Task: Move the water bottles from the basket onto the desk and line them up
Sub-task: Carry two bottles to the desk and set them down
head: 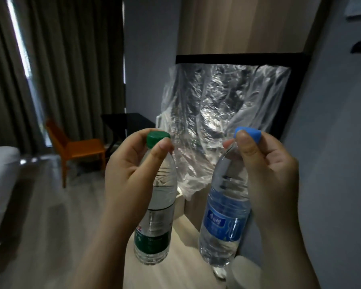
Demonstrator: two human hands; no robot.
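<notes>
Left hand [129,176] pinches green-capped bottle [157,207], right hand [269,174] pinches blue-capped bottle [223,217], both by the cap over table [179,274]; placing step, next probably calls for upright, aligned set-down.

left hand [129,176] raised, fingers [133,137] pinching green-capped bottle [161,205], right hand [273,170] raised, pinching blue-capped bottle [225,215]

Dim room: grey curtains [75,65], orange chair [79,149], pale wood floor [40,215].
</notes>
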